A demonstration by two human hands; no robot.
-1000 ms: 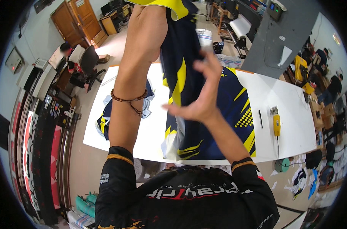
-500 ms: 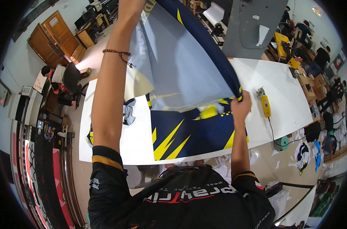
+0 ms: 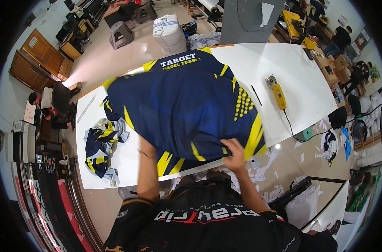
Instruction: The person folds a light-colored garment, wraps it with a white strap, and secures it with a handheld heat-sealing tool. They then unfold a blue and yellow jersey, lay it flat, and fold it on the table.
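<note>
A navy fabric panel (image 3: pixel 174 109) with yellow streaks and dots bulges up in front of me, printed side up. It lies over another navy and yellow panel (image 3: pixel 191 61), whose lettered far end shows beyond it. My right hand (image 3: pixel 235 154) pinches the near edge of the upper panel, to the right of its middle. The left forearm (image 3: pixel 148 176) reaches under the panel's near left edge, so my left hand and its fingers are hidden by the cloth.
The white table (image 3: pixel 300 80) carries a yellow corded cutter (image 3: pixel 278 95), a thin black pen-like tool (image 3: pixel 256 95) and crumpled fabric pieces (image 3: pixel 100 147) at left. A grey pillar (image 3: pixel 249 25) stands behind. Scraps and a green roll (image 3: pixel 305 134) lie on the floor. Other people sit farther off.
The raised panel has come down from pale side showing to navy side up over the other panel. My left arm has drawn back toward me; the right hand has moved left and nearer.
</note>
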